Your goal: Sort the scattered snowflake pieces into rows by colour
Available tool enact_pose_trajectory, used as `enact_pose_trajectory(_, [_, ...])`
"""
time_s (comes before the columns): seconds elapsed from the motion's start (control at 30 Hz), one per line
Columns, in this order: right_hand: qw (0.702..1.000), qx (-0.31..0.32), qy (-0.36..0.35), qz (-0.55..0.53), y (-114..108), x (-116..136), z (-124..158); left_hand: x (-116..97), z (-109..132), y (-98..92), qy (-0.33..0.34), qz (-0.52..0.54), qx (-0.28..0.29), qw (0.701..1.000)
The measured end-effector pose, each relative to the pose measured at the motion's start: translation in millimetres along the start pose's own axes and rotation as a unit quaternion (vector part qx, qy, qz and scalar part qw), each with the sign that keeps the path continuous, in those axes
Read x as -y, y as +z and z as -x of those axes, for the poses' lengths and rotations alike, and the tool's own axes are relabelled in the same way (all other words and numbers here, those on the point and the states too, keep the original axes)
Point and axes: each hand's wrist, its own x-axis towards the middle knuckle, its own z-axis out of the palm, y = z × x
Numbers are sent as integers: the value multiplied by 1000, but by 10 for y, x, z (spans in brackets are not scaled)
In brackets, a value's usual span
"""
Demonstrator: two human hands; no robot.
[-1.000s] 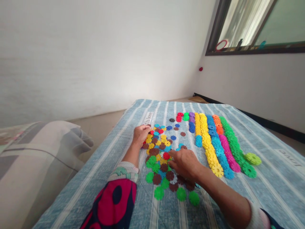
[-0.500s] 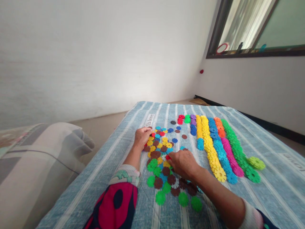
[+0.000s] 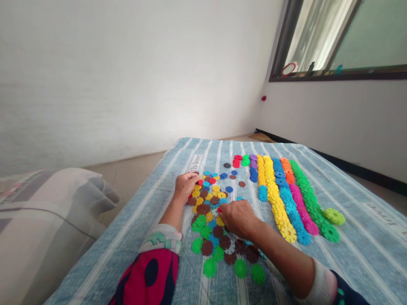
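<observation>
Right grip [image 3: 239,217] touches red disc [image 3: 219,209], mixed discs [image 3: 218,231] crowding round.

I see the left hand [image 3: 185,185] at the mixed snowflake discs [image 3: 202,209], toward the left edge of the table [image 3: 127,241], its grip unclear to me; the right hand [image 3: 240,218] pinches a red disc [image 3: 219,209]. Nearer the right edge lie rows of overlapping discs [image 3: 274,192], lime discs [image 3: 333,216] outermost.

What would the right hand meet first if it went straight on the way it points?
Probably the mixed discs, just past the red disc at the right hand's fingertips; depth is unclear.
</observation>
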Motion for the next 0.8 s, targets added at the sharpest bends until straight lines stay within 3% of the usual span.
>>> enact_pose_trajectory(0.23, [999,-21,13,-43,51,-190,-30,18,-7,13,1,3,-4,1000])
enact_pose_trajectory(0.57, [980,-26,14,-197,-44,-495,-11,-33,30,6,3,3,-3,1000])
enact_pose_trajectory(0.8, [985,-15,71,-158,-194,-971,-245,-113,59,-18,-9,-2,-10,1000])
